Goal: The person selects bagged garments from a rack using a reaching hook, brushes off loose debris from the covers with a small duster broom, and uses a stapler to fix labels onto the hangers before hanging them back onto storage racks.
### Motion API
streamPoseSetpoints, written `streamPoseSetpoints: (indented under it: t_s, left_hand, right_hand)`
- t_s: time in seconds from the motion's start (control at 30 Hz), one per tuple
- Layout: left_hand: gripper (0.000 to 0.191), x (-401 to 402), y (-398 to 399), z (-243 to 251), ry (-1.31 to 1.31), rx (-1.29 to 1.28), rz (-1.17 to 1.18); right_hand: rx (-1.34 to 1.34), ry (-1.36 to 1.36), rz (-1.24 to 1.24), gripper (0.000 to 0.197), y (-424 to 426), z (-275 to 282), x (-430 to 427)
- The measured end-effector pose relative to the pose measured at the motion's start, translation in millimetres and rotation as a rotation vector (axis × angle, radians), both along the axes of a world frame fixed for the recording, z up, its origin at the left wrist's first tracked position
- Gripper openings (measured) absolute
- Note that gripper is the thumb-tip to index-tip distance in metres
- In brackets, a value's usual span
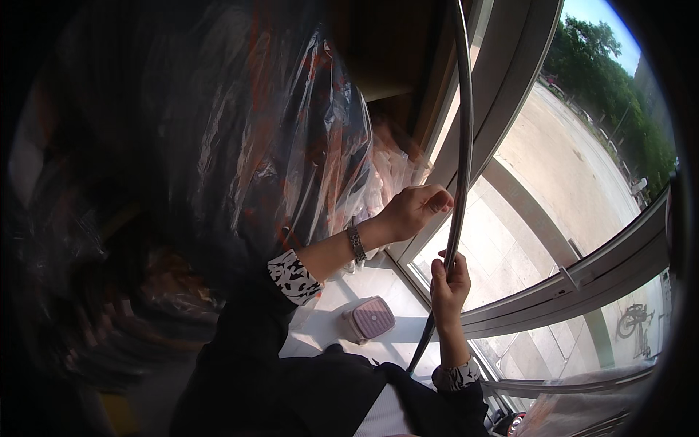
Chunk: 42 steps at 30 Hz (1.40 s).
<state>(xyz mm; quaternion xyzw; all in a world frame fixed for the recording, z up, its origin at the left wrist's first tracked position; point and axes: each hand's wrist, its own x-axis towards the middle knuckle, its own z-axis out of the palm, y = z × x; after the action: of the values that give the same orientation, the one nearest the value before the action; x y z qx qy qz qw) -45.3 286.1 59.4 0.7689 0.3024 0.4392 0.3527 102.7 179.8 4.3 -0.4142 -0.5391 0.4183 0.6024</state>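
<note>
A long dark, shiny pole [465,109] runs from the top of the view down past my right side and looks bowed by the lens. My right hand [451,284] grips it around its lower part, thumb along the near side. Higher up, my left hand [418,212] is held just left of the pole with its fingers curled in. I see nothing in that hand, and a small gap seems to separate it from the pole. A metal-link bracelet or watch band [356,243] circles my left wrist. The pole's upper end is out of view.
Garments under clear plastic covers [295,147] hang close on my left. A small pink-topped stool [374,318] stands on the pale tiled floor [333,306]. To the right are glass panes in a light frame [510,82], with a handle [568,277]; paving, trees and a bicycle [634,322] show outside.
</note>
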Motion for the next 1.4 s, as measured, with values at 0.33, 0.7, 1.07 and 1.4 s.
streamPoseSetpoints:
  t_s: [0.33,0.7,1.07,1.4]
  left_hand:
    - [0.039,-116.6,155.8,-90.4,1.900,0.786,1.012]
    - [0.024,-171.6,189.7,147.2,0.387,0.696,0.952]
    - [0.029,-358.9,302.2,157.7,0.527,0.138,1.286]
    - [0.032,-375.0,339.3,111.8,0.610,-0.018,1.263]
  right_hand:
    - [-0.020,0.055,-0.298,0.012,-54.9,-40.8,46.6]
    - [0.000,0.000,-0.610,0.023,-90.2,-24.7,72.8]
    - [-0.010,0.080,-0.791,0.021,-115.3,-47.6,62.4]
    - [0.074,0.017,-0.862,0.026,-113.6,-47.4,46.7]
